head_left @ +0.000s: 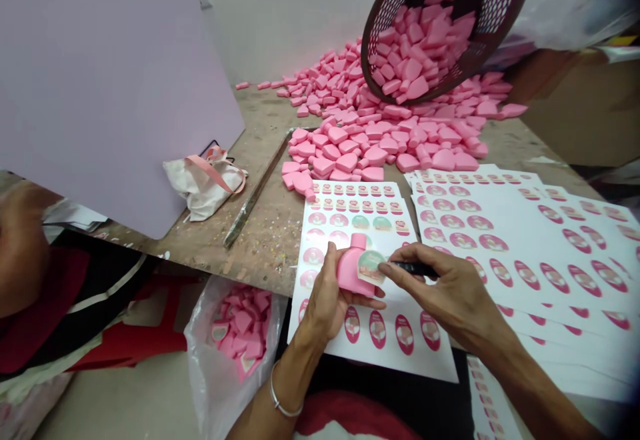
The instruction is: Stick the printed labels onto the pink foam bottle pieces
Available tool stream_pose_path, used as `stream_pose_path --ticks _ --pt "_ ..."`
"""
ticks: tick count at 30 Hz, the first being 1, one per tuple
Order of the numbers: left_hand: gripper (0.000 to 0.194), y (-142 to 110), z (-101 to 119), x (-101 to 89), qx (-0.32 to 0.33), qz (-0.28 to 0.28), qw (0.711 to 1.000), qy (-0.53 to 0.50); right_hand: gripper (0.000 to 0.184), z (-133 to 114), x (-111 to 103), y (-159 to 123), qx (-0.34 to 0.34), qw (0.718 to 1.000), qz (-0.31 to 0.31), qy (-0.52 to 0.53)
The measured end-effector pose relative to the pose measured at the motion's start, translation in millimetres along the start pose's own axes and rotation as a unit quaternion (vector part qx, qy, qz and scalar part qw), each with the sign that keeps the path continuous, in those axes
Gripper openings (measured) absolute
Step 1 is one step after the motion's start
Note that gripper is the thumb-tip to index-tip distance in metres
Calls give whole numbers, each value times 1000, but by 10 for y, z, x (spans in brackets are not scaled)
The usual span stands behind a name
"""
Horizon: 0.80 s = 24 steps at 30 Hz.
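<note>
Left hand [325, 303] closed around 1 pink bottle [349, 275], thumb along its left side, fingers under and behind, neck pointing up and away. Right hand [450, 287] pinches a dark thin tool [416, 269] between thumb and fingers, tip end at the right edge of a green-and-cream sticker [370, 265] that covers the right part of the bottle front; can't tell how much is stuck down. Directly below the grip: 1 sticker sheet [410, 362], pink ovals along its near edge, small labels at the far edge, middle partly blocked by bottle and hands. Bracelet [284, 401] on left wrist. Left of and below the grip, clear plastic bag [203, 367] with pink bottles in it. Right of the grip, overlapping sticker sheets [505, 217] fanned out, partly under the right forearm. Beyond the grip, loose pink bottles [347, 162] piled up, front ones touching the sheet's far edge. Left of that pile, long narrow strip [257, 190] on the worktable [270, 253], then white cloth bag [206, 190] with pink strap. Large lilac panel [110, 87] farther left blocks the view behind; another person's arm [23, 253] near its lower edge, blurry. Farthest: brown basket [367, 60] tipped over on the pile, mouth facing the grip, bottles inside; cardboard box [585, 113] to its right, pale wall [285, 13] behind.
</note>
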State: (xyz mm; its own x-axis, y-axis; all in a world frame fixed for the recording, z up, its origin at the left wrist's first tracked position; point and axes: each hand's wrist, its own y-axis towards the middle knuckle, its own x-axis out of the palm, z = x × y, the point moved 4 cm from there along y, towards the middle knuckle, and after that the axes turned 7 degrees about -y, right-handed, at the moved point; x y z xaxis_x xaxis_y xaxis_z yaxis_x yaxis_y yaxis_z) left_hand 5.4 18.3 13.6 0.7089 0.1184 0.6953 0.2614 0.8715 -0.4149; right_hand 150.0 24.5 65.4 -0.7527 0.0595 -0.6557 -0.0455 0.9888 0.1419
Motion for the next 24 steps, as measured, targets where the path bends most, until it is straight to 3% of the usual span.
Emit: stream_pose_path --ticks 6,24 --pt "57 8 -3 5 -22 -15 1000 -14 28 27 34 26 26 998 -45 34" --pt "59 20 -36 23 -56 -12 998 -37 40 192 182 -10 90 989 -69 91"
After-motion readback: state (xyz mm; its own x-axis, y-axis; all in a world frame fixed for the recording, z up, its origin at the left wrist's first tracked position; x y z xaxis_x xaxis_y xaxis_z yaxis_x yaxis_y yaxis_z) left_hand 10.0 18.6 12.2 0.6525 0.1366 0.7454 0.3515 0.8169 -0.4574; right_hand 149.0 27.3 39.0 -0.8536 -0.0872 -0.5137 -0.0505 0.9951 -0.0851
